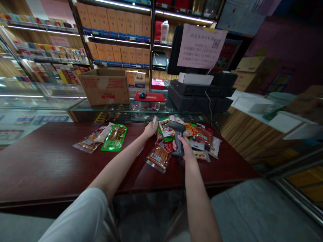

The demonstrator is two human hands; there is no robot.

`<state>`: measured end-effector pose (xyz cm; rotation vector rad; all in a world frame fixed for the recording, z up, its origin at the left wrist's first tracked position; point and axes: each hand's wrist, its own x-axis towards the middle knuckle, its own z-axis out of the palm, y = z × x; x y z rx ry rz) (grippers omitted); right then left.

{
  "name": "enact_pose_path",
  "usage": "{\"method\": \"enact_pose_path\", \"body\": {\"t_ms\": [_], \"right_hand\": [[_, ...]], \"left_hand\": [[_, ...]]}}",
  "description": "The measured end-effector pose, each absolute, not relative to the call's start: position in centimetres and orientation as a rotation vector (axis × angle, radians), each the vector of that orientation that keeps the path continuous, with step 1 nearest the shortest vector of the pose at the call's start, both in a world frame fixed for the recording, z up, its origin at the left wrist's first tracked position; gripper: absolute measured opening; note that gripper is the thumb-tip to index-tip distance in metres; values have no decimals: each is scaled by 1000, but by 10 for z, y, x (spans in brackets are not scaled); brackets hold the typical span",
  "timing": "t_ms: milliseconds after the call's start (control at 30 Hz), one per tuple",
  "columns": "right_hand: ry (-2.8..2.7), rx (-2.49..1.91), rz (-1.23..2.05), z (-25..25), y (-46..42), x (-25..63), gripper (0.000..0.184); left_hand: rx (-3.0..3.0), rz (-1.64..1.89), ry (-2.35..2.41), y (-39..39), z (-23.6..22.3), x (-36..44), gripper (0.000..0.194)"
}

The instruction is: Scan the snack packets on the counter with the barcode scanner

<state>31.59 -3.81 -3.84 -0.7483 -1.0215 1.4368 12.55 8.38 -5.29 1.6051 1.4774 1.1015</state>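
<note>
My right hand (pixel 186 148) is wrapped round the handle of a dark grey barcode scanner (pixel 176 127), held over a pile of snack packets. My left hand (pixel 149 130) is closed on a narrow pale snack packet (pixel 154 121), seen nearly edge-on at the pile's left side. In the pile, a clear and red packet of brown sticks (pixel 159 157) lies nearest me; a white and green packet (pixel 166 129) is just left of the scanner. Apart on the left lie a green packet (pixel 114 137), a pale packet (pixel 104 133) and a clear and red packet (pixel 88 143).
The packets lie on a dark red wooden table (pixel 50 161). Behind it, a glass counter holds an open cardboard box (pixel 104 89), a black mouse (pixel 142 95) on a red mat (pixel 153 97), and a monitor (pixel 174 50) above black till equipment (pixel 199 99). The scanner's cable (pixel 180 174) hangs towards me.
</note>
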Motion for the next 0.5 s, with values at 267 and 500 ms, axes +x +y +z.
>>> {"method": "enact_pose_path", "body": {"t_ms": [267,500], "right_hand": [[-1104,-808,1451,-38,-42,310,36],[-1198,-806,1521,-44,-43,304,41]], "left_hand": [[1244,1114,918,33,-58,53,57],[1276,1149,973,-12,-38,24,60]]}}
